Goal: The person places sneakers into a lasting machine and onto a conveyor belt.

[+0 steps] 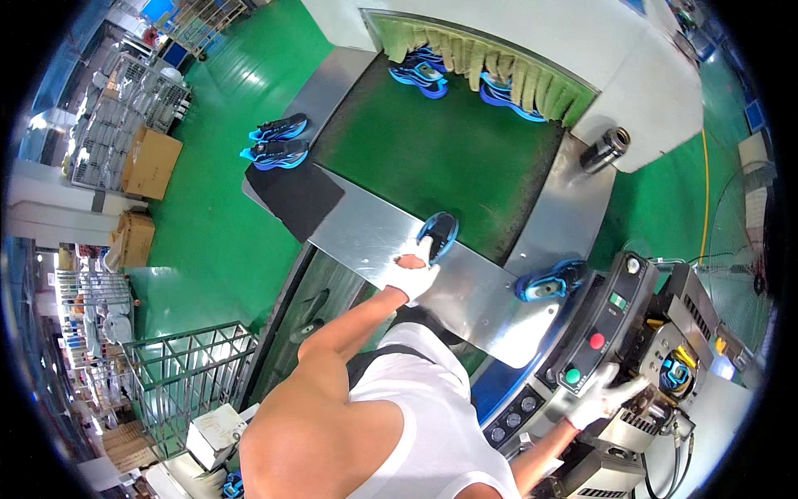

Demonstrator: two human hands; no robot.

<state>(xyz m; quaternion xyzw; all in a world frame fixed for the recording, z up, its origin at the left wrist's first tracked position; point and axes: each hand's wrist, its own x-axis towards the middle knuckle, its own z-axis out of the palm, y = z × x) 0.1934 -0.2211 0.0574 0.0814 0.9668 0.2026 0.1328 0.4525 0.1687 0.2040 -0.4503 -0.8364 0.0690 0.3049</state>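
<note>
My left hand [411,268], in a white glove, grips a dark running shoe [443,229] with a blue sole at one end. That shoe is at the near edge of a green conveyor belt [424,170], over the metal ledge [366,229]. My right hand [605,395], also gloved in white, is stretched out at the right with its fingers apart. It is beside a control panel [611,320] with a red button [597,341] and a green button [573,376]. Just past its fingers, a blue shoe [675,374] sits in a machine [665,341].
A blue shoe [550,281] lies on the ledge's right end. Two dark shoes [278,141] rest at the left. Several shoes [424,73] are under the fringed curtain [465,46]. A black flask [605,150] lies on the right border. A metal cage [191,358] stands left.
</note>
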